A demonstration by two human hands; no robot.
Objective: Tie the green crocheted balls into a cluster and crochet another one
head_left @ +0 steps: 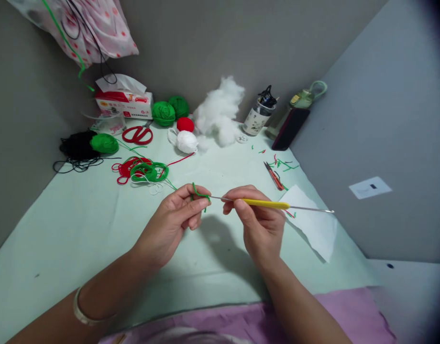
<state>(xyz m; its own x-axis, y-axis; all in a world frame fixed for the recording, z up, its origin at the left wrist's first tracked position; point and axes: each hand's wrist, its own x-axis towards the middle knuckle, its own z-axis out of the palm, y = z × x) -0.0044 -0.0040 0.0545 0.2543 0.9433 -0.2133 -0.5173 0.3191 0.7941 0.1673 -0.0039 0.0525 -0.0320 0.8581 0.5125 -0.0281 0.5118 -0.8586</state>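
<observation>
My left hand (pixel 177 217) pinches a strand of green yarn (pixel 199 193) between thumb and forefinger, just above the pale green table (pixel 80 224). The strand trails back left to a loose tangle of green, red and white yarn (pixel 143 172). My right hand (pixel 258 220) is closed round a crochet hook with a yellow handle (pixel 266 204); its metal tip points left into the green yarn at my left fingertips. The hook's other metal end sticks out to the right over a white sheet of paper (pixel 313 224).
At the back stand green yarn balls (pixel 170 111), a red ball (pixel 185 124), a white ball (pixel 186 141), white stuffing (pixel 220 114), a tissue box (pixel 124 103), red scissors (pixel 137 135) and a jar (pixel 258 117). Black yarn (pixel 78 148) lies left; small snips (pixel 273 177) and yarn scraps right.
</observation>
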